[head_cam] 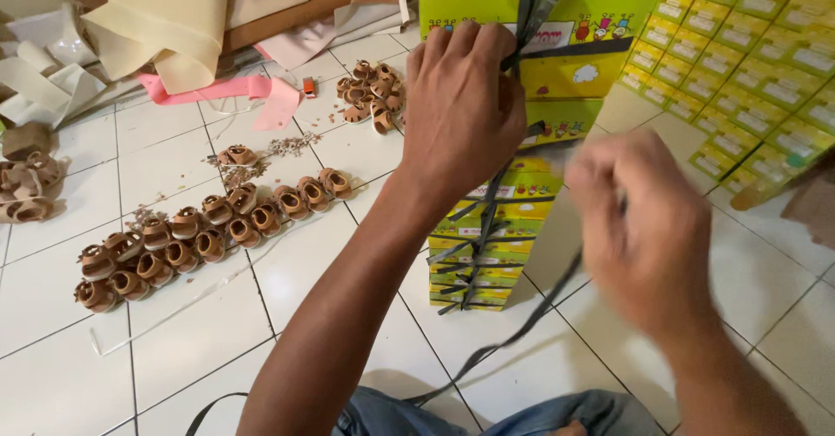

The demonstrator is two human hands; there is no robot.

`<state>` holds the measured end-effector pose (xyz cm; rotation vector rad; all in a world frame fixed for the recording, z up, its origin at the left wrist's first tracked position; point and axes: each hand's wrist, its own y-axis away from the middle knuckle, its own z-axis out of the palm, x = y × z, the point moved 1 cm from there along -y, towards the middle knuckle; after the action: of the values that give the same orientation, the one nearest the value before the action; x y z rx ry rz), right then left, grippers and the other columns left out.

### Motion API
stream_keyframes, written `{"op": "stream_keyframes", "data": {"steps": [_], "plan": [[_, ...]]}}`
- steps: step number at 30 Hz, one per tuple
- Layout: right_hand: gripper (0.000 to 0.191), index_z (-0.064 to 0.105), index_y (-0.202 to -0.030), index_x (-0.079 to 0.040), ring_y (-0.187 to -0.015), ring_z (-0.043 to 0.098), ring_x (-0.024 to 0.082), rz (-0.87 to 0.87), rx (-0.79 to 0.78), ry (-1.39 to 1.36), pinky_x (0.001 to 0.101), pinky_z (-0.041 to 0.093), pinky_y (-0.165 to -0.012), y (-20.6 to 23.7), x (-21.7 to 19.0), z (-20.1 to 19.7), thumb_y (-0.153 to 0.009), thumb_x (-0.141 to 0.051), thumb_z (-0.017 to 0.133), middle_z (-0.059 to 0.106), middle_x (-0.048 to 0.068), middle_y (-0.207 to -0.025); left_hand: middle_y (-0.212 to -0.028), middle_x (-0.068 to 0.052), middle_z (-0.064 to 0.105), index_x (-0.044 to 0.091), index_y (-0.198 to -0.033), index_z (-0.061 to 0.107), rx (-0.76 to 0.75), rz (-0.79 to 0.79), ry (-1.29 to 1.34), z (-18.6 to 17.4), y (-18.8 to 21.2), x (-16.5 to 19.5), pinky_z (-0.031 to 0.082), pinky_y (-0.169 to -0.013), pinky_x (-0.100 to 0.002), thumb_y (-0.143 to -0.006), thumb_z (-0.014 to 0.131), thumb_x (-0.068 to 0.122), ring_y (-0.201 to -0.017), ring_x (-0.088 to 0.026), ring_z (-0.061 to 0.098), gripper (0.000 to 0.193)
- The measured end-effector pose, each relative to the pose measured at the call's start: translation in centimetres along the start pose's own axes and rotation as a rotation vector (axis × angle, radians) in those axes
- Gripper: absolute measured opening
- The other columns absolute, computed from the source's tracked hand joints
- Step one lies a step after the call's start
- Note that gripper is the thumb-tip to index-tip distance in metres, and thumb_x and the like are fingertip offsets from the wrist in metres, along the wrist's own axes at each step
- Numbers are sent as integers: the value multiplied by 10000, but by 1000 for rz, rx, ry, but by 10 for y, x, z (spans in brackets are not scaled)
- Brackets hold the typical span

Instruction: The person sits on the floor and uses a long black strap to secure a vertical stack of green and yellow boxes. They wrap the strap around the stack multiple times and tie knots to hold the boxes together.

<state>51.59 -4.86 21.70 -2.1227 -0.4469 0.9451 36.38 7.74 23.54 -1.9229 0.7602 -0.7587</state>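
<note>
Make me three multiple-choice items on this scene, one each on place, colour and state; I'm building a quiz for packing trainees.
1. Where do the small brown sandals lie?
A. on the white tiled floor
B. on a shelf
C. inside boxes

2. What colour is the tall stack of cardboard boxes?
A. red
B. yellow-green
C. black

3. What is the left hand doing?
A. hanging free
B. gripping the dark flat strap on the stack
C. holding a sandal

Answers: 1 A, they lie in rows on tiles; 2 B, the cartons show it; 3 B, fingers close on the strap.
</note>
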Motion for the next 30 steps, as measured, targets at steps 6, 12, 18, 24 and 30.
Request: {"op": "stream_keyframes", "data": {"steps": [6, 12, 18, 24, 30], "plan": [[274, 657, -942, 18, -644, 455, 13, -20, -158, -341, 226, 352, -569, -116, 19, 8, -1147, -161, 629, 555, -42, -744, -923, -141, 651, 45, -954, 667, -50, 81, 65, -8, -10, 0, 435, -877, -485, -844, 751, 239, -939, -359, 601, 238], [194, 692, -984, -50, -527, 397, 34, 218, -191, -211, 239, 305, -452, -81, 12, -38, -1052, -217, 621, 483, -30, -676, -905, -99, 698, 70, -919, 722, 32, 44, 27, 7, -10, -3, 454, -881, -460, -905, 688, 134, -939, -328, 624, 74], [169, 641, -1180, -74, -702, 533, 65, 291, -108, -694, 253, 462, -627, -65, 81, -91, -1120, -215, 569, 602, 17, -963, -888, -105, 701, 58, -939, 726, 4, 45, 59, 10, -10, -9, 446, -863, -469, -924, 697, 142, -924, -342, 619, 90], [191, 613, -1330, -60, -840, 638, 122, 111, -168, -197, 265, 576, -786, -89, 91, -80, -1191, -178, 554, 700, 92, -1171, -871, -107, 705, 37, -958, 712, 70, 115, 153, 7, -17, -9, 466, -819, -488, -927, 705, 117, -907, -350, 648, 86], [218, 673, -1089, 53, -721, 683, 221, -198, -152, 317, 331, 506, -611, -110, 72, -53, -930, -74, 750, 721, 174, -888, -771, -138, 691, 24, -850, 714, -58, 62, 178, 4, -23, -15, 516, -725, -476, -907, 712, 85, -776, -350, 679, 84]]}}
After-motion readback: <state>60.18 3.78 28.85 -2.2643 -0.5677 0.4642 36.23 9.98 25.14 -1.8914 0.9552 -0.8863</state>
